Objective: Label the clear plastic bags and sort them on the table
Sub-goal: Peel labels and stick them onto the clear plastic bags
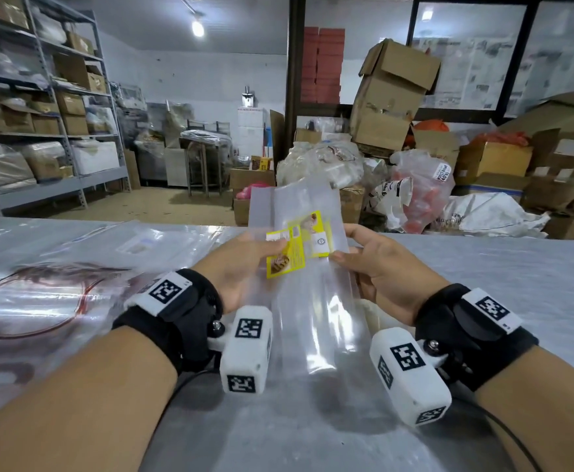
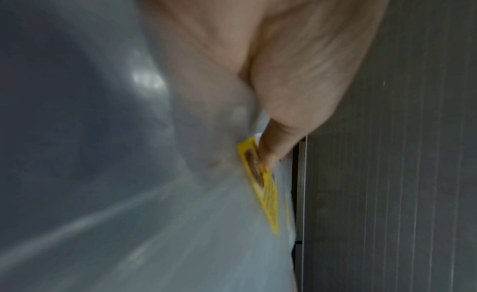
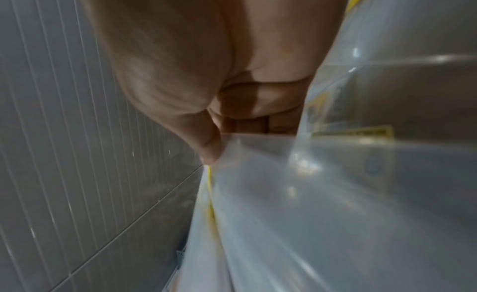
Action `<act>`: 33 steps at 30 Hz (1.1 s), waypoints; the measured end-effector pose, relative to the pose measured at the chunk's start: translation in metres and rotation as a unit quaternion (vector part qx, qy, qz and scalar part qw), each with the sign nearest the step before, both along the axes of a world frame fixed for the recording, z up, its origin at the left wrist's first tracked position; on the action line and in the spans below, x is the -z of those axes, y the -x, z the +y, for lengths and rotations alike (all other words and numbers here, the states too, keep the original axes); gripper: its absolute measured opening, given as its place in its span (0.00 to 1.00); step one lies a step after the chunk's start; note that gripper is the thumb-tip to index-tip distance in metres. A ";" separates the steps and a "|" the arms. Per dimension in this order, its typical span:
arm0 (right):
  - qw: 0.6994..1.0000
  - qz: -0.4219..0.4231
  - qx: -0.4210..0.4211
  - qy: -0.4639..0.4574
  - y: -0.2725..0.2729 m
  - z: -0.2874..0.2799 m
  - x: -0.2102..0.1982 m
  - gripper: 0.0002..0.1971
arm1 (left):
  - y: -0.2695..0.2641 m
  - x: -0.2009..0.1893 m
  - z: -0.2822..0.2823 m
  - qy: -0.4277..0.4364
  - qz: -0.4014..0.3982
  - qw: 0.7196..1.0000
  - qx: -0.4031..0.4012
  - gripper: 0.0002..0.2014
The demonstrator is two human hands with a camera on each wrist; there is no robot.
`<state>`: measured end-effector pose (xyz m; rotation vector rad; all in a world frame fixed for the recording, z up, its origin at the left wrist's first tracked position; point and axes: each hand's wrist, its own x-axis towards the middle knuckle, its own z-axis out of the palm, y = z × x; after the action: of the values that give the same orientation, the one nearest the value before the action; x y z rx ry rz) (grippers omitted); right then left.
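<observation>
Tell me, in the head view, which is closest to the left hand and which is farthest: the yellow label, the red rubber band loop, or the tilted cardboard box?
1. Yellow label: pinched in the left hand.
2. Red rubber band loop: on the table, to the left.
3. Tilted cardboard box: far back, to the right.

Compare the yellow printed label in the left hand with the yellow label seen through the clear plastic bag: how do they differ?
The yellow printed label held outside the bag is pinched by the left hand, bare and sharply visible. The yellow label behind the film looks paler through the clear plastic bag, which the right hand grips at its edge. The outside label sits lower and nearer the left hand. Both are yellow with small printed pictures.
</observation>
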<state>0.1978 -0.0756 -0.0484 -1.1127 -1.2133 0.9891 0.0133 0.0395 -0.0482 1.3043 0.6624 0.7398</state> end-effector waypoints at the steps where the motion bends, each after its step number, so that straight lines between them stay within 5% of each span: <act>1: 1.000 -0.006 0.001 -0.003 0.000 0.000 0.000 0.22 | 0.000 0.001 -0.002 0.009 0.009 1.000 0.015 0.09; 6: 0.998 -0.060 0.011 -0.007 -0.005 0.002 0.004 0.20 | 0.003 0.000 -0.002 0.034 0.001 0.999 0.003 0.05; 11: 0.996 -0.084 0.016 0.005 -0.003 0.002 0.007 0.18 | 0.005 -0.002 -0.006 0.069 0.009 0.997 0.027 0.23; 16: 0.991 -0.107 0.082 0.026 -0.001 0.002 0.004 0.16 | 0.003 -0.001 -0.003 0.086 -0.020 0.996 -0.004 0.19; 21: 0.929 -0.217 0.287 0.086 -0.022 -0.001 -0.002 0.10 | 0.006 -0.002 0.002 0.057 -0.023 0.997 -0.041 0.11; 24: 0.901 -0.260 0.268 0.221 -0.027 -0.005 -0.001 0.28 | 0.006 0.001 0.004 0.049 -0.011 0.997 -0.055 0.19; 27: 0.881 -0.304 0.254 0.259 -0.025 -0.006 -0.002 0.35 | 0.005 0.001 0.002 0.040 -0.009 0.997 -0.060 0.22; 31: 0.880 -0.304 0.268 0.248 -0.028 -0.005 -0.002 0.31 | 0.004 0.005 0.005 0.021 0.003 0.998 -0.061 0.35; 33: 0.886 -0.272 0.309 0.213 -0.031 -0.002 0.001 0.24 | 0.004 0.006 0.006 0.012 0.016 0.999 -0.049 0.30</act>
<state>0.2291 -0.0779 -0.0490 -2.0726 -0.9582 0.4509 0.0090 0.0459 -0.0545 1.2710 0.7643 0.7895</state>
